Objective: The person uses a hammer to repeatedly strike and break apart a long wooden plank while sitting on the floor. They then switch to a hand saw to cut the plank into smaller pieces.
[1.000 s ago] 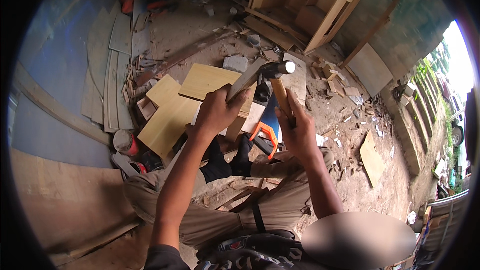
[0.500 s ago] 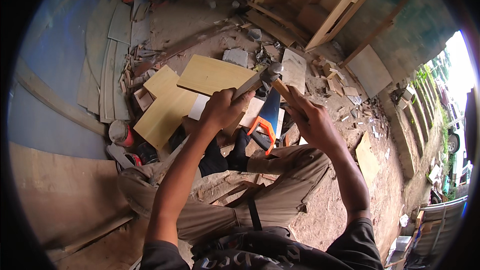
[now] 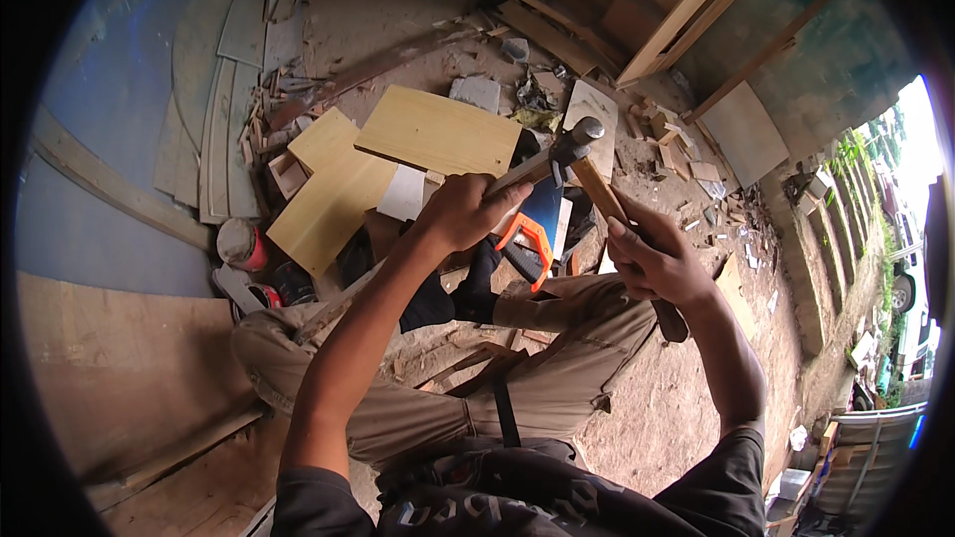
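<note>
My left hand (image 3: 466, 214) is closed around a narrow wooden strip (image 3: 522, 172), which slants from the lower left up to the hammer. My right hand (image 3: 662, 259) grips a hammer (image 3: 599, 189) by its wooden handle, the handle's end showing below the fist. The metal hammer head is at the strip's upper end; whether they touch I cannot tell. Beneath my hands lies a handsaw (image 3: 527, 247) with an orange and black handle and a blue blade, partly hidden. Beyond my left hand rests a yellowish board (image 3: 438, 134), overlapping another yellowish board (image 3: 333, 204).
A red paint can (image 3: 242, 244) stands at the left near the blue wall panel (image 3: 109, 89). Wood offcuts (image 3: 686, 161) litter the dirt floor. A wooden frame (image 3: 686, 15) rises at the back right. My bent legs (image 3: 557, 358) are below my hands.
The hammer head has moved slightly right and up along with the strip's end. My right hand has shifted right and down, and the handle's lower end now shows below it.
</note>
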Action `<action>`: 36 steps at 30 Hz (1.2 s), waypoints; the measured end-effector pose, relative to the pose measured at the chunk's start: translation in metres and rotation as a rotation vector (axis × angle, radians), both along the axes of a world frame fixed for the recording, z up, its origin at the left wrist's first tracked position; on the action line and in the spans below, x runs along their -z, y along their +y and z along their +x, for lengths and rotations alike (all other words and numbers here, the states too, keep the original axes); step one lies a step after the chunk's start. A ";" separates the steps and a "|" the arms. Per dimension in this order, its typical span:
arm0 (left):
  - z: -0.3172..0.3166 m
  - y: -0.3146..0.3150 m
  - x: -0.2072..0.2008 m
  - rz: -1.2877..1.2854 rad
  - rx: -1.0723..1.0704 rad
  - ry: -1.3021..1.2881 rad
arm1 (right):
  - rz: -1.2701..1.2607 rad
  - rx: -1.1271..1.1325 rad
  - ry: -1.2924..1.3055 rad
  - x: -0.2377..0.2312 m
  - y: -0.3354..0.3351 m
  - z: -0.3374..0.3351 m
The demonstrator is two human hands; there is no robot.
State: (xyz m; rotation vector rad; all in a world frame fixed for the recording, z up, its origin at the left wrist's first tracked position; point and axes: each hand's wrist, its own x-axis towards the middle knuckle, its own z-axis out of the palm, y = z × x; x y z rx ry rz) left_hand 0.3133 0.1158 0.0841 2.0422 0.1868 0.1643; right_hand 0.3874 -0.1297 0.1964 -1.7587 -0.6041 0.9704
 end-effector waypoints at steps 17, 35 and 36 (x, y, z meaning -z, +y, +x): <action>0.009 0.029 -0.010 0.082 -0.222 -0.073 | 0.290 0.448 0.157 -0.003 -0.044 -0.028; -0.018 0.009 -0.024 0.104 -0.278 -0.256 | 0.258 0.209 -0.099 0.049 0.007 -0.052; -0.019 0.008 -0.023 0.093 -0.276 -0.271 | 0.250 0.205 -0.126 0.049 0.009 -0.053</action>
